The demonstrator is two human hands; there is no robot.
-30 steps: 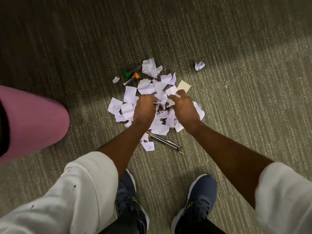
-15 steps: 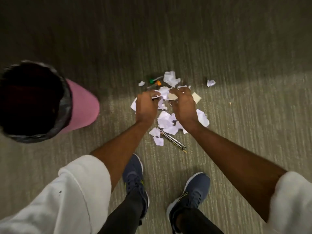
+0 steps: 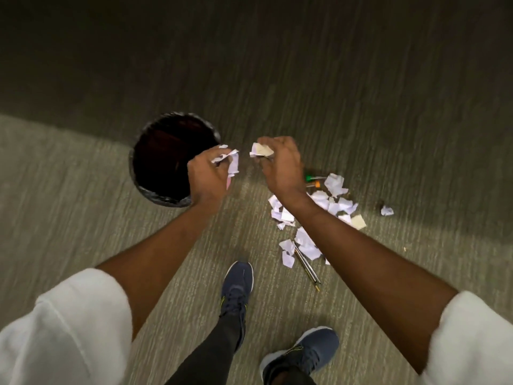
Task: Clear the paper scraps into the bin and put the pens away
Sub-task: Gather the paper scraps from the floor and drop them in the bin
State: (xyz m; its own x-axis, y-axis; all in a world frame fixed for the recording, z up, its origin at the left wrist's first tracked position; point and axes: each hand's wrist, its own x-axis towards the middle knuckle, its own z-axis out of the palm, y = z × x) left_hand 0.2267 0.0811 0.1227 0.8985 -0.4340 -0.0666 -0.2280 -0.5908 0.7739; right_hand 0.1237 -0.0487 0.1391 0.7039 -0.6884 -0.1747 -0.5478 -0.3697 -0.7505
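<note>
My left hand grips a bunch of white paper scraps at the right rim of the bin, a round bin lined with a black bag, dark inside. My right hand holds more scraps just right of the bin, above the carpet. A pile of white scraps lies on the carpet to the right, partly behind my right forearm. Two thin pens lie below the pile. A green-capped marker and an orange-capped marker lie at the pile's top.
One crumpled scrap lies apart, far right of the pile. My two dark blue shoes stand on the striped carpet below the hands. The far carpet lies in shadow.
Both hands have lifted from the pile with scraps in them and moved left to the bin. The view has swung so the bin now sits under my left hand.
</note>
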